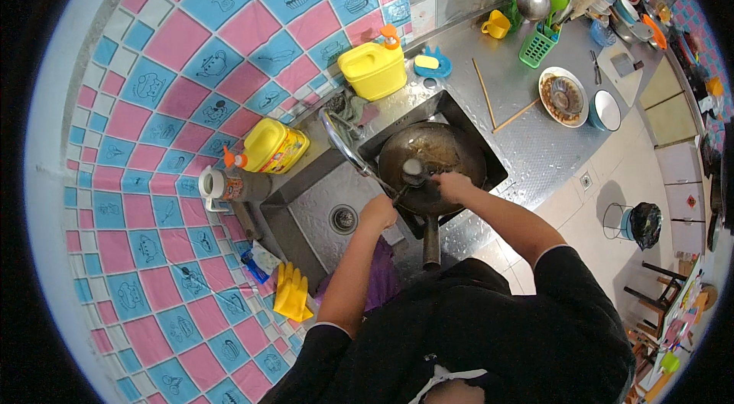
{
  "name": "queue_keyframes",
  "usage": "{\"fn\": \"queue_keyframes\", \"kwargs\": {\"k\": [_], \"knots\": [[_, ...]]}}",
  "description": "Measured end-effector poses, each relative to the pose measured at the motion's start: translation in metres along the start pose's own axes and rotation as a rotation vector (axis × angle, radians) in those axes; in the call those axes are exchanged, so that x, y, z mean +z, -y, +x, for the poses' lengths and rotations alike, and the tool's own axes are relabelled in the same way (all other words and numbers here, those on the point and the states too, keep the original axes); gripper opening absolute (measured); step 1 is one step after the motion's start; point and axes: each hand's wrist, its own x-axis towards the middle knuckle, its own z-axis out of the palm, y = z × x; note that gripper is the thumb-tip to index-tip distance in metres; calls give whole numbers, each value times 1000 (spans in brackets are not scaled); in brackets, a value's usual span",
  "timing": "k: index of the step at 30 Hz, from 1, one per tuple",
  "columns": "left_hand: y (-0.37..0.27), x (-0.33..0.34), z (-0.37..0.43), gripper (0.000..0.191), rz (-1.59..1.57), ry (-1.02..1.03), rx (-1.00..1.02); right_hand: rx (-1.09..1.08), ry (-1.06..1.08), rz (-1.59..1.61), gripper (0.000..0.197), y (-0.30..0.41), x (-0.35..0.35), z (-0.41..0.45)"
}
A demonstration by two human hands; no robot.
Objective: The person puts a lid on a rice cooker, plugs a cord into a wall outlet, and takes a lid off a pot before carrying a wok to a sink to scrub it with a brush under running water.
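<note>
A dark metal wok (401,140) rests in the right sink basin, its handle (431,240) pointing towards me. My left hand (378,213) grips the thin handle of a utensil, seemingly a ladle (413,168), whose rounded head is over the wok. My right hand (457,187) is over the wok's near side, fingers closed on something dark against the ladle; what it is cannot be made out. The chrome faucet (347,146) arches over from the back, its spout end close to my left hand. Brownish residue shows inside the wok.
The left basin (309,206) has a round drain. Yellow detergent jugs (374,68), a glass pitcher (232,186) and yellow gloves (292,292) line the wall side. Rightward are chopsticks (484,94), a plate with food residue (547,109), a white bowl (605,110) and a green utensil basket (538,47).
</note>
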Motion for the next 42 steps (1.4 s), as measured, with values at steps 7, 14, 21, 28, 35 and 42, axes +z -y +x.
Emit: {"fn": "queue_keyframes", "kwargs": {"k": [7, 14, 21, 28, 35, 42], "knots": [[11, 8, 7, 31, 94, -83, 100, -21, -71, -9, 30, 8, -20, -46], [-1, 0, 3, 20, -238, 163, -113, 34, -42, -45, 32, -7, 2, -42], [18, 9, -32, 20, -275, -116, 75, 41, -101, -38, 43, 18, 17, -67], [45, 40, -64, 21, -582, -184, 191, 66, -197, -123, 52, 28, 12, -68], [49, 65, -71, 25, -725, -210, 183, 17, -265, -262, 57, 37, 1, -67], [48, 61, -85, 29, -722, -222, 155, 0, -296, -312, 59, 28, -8, -70]]}}
